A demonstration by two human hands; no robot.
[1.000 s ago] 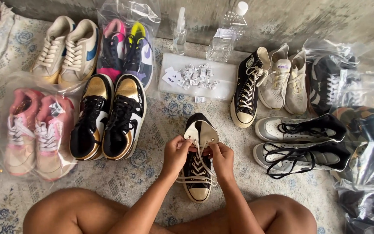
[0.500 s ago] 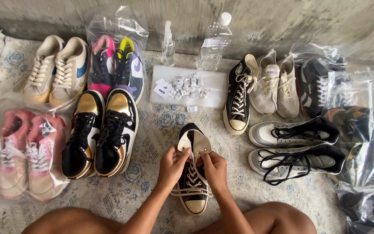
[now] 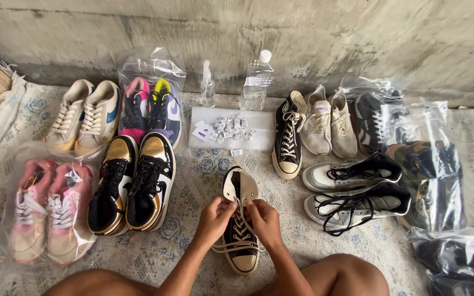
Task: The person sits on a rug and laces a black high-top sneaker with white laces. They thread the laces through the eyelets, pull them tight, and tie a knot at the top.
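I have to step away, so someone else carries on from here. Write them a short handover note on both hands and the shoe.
Left hand: pinching the laces of the black high-top sneaker.
Right hand: gripping the laces on the other side.
Shoe lies flat on the patterned mat, toe toward the knees, tongue up.
Done: lower eyelets laced.
Left: upper laces loose, no knot visible. Its apparent match stands by the white tray.
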